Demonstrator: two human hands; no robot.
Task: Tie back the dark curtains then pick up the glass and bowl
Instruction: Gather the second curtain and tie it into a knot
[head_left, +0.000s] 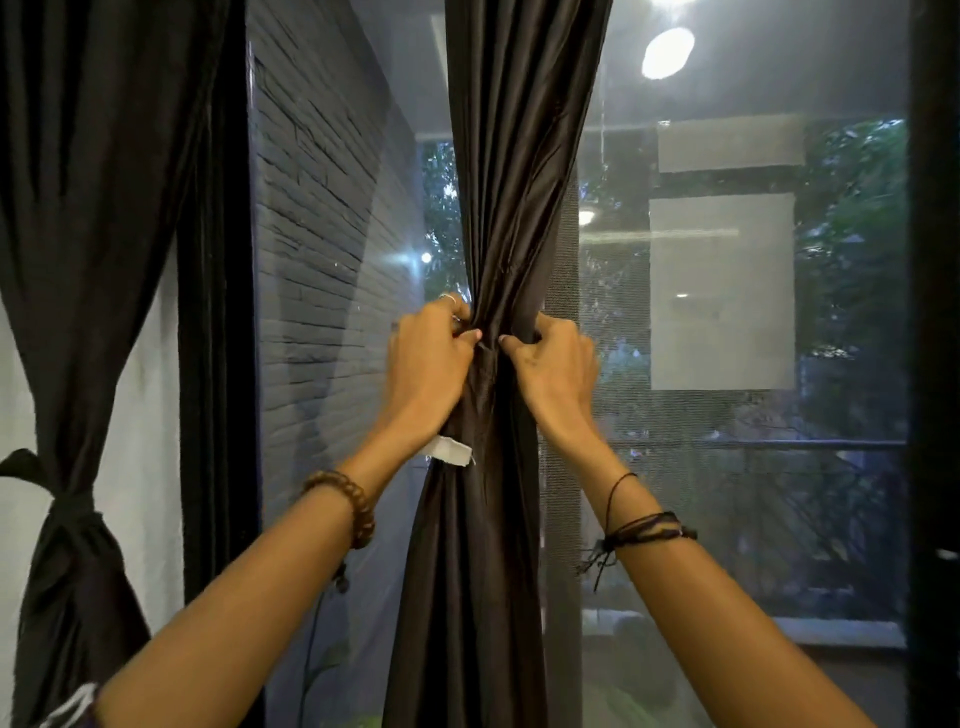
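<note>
A dark curtain (498, 171) hangs in the middle of the window, gathered into a narrow waist at hand height. My left hand (426, 364) grips the gathered fabric from the left side, and my right hand (558, 371) grips it from the right, thumbs almost meeting at the front. A small white label (451, 449) sticks out of the curtain just below my left wrist. A second dark curtain (67, 312) at the far left is tied with a dark band (65, 506) knotted around it. No glass or bowl is in view.
Behind the curtain is a window with a fine mesh screen (727, 467), showing trees, a railing and reflected lights. A black window frame (215, 312) stands left of centre, another (935, 312) at the right edge. A grey brick wall (311, 234) shows through the left pane.
</note>
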